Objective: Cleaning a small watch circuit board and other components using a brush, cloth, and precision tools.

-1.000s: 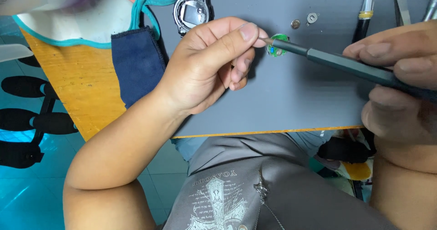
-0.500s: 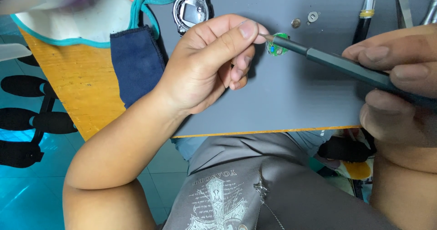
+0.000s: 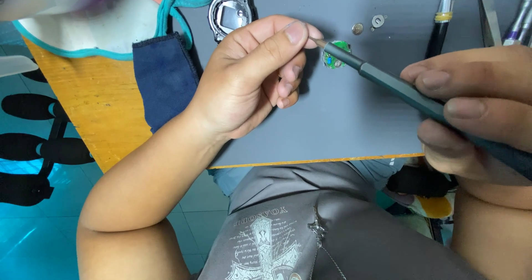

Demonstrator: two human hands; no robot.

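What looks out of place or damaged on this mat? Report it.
Nothing looks spilled or broken. The opened watch case lies empty near the mat's top edge, with small loose parts beside it. The left hand meets the tip of the dark screwdriver held by the right hand.

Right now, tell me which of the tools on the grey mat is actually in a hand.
The dark grey screwdriver, gripped by the right hand, with its tip by the left hand. The other tools lie untouched along the mat's far right edge.
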